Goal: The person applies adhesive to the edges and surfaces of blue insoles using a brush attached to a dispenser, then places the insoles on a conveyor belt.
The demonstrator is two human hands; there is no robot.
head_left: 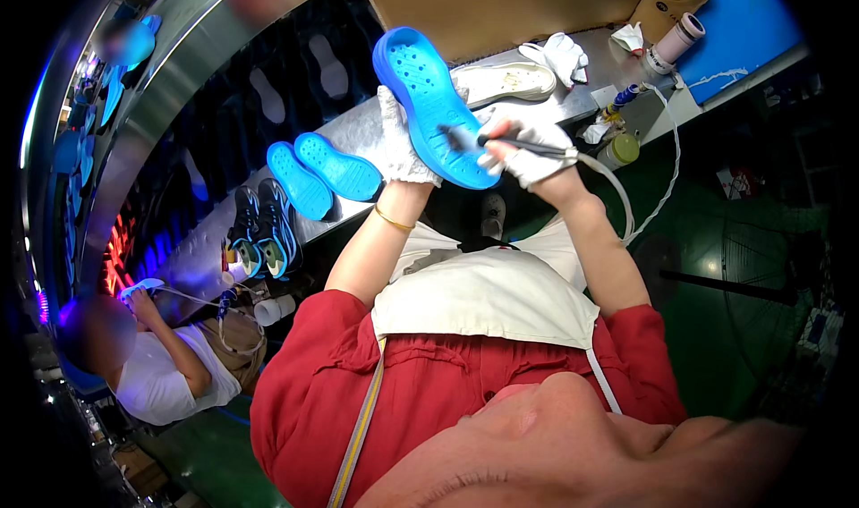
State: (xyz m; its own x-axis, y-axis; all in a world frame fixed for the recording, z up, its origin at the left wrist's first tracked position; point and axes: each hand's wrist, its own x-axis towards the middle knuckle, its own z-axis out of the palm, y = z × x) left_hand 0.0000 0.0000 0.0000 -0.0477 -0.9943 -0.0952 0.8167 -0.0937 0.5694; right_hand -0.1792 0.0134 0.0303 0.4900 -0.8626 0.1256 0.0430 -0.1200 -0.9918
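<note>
My left hand (400,141), in a white glove, grips a bright blue shoe sole (436,97) by its left edge and holds it up, tilted, above the bench front. The sole's inner side, with small holes at its far end, faces up. A glove with bare fingertips covers my right hand (534,153), closed around the black handle of a brush (514,141) fed by a pale hose (617,186). The dark, blurred bristles are at the sole's near half; whether they touch cannot be told. Two more blue soles (338,168) lie on the bench, left of my left hand.
On the metal bench (362,131) are dark shoes with blue trim (261,226), a white sole (510,80), and crumpled white cloth (564,57). A pink tumbler (676,41) and lidded jar (619,151) stand right. Behind are a cardboard box (501,12) and dark conveyor (300,79). A co-worker (174,374) works left.
</note>
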